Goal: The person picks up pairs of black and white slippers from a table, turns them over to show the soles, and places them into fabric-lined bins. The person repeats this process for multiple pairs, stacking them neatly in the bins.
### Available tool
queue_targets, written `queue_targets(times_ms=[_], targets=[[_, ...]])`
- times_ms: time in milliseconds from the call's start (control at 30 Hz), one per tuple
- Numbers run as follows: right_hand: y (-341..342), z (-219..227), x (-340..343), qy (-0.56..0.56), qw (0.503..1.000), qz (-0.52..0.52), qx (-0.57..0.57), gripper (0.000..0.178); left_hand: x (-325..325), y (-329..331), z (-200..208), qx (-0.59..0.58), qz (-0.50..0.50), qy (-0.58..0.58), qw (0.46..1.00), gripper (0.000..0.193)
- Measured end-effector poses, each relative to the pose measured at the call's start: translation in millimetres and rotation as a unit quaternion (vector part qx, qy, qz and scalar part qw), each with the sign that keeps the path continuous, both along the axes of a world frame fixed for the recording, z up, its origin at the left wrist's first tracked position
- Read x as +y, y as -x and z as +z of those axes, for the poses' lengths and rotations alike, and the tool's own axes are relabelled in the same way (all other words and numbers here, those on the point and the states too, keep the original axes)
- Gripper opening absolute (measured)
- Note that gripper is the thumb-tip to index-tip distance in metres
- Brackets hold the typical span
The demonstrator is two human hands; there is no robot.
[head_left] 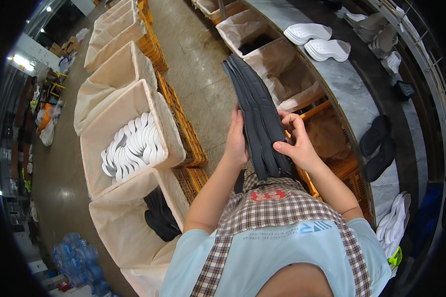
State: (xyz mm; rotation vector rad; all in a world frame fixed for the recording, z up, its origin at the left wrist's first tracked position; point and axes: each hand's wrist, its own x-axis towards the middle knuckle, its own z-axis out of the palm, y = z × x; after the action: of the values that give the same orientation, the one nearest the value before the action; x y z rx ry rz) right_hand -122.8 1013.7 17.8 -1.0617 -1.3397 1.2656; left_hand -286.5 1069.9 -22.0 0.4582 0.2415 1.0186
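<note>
Your grip is two-handed: your left hand [236, 138] clasps the left side of a bundle of black soles [258, 116], its fingertips hidden, while your right hand [300, 146] sets its thumb against the right edge, fingers going behind. The bundle lies directly between your palms, touching both, so neither hand is nearer. Its long axis runs from your checked apron [277, 210] outward and slightly left, its far end reaching well beyond your fingers. To your left stands a cloth-lined bin [116, 111] holding white soles [134, 146]; nearer you, another lined bin [116, 222] holds black pieces [159, 218]. To your right, past more lined bins [287, 74], the curved table [327, 76] carries a white pair [308, 33] and a black pair [376, 143].
</note>
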Motion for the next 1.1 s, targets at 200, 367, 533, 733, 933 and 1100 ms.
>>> queue_targets(times_ms=[200,367,533,733,933,1100], targets=[[-9,26,3,0.163,0.893,0.016,0.420,0.061,2,8,-27,-0.366,-0.179,0.014,0.913,0.055],[-14,25,4,0.201,0.841,0.041,0.500,0.059,-4,19,-35,-0.423,-0.178,0.043,0.888,0.058],[2,14,1,0.142,0.936,0.004,0.321,0.068,3,15,-24,-0.397,-0.200,-0.008,0.896,0.055],[25,-8,-3,0.171,0.969,-0.001,0.180,0.090,-13,1,-6,0.089,0.149,0.085,0.981,0.033],[-5,-12,1,0.236,0.800,0.117,0.539,0.076,-2,27,-15,-0.344,-0.026,0.036,0.938,0.046],[-16,-13,-3,0.191,0.814,0.111,0.537,0.077,-3,29,-14,-0.355,-0.034,0.031,0.934,0.047]])
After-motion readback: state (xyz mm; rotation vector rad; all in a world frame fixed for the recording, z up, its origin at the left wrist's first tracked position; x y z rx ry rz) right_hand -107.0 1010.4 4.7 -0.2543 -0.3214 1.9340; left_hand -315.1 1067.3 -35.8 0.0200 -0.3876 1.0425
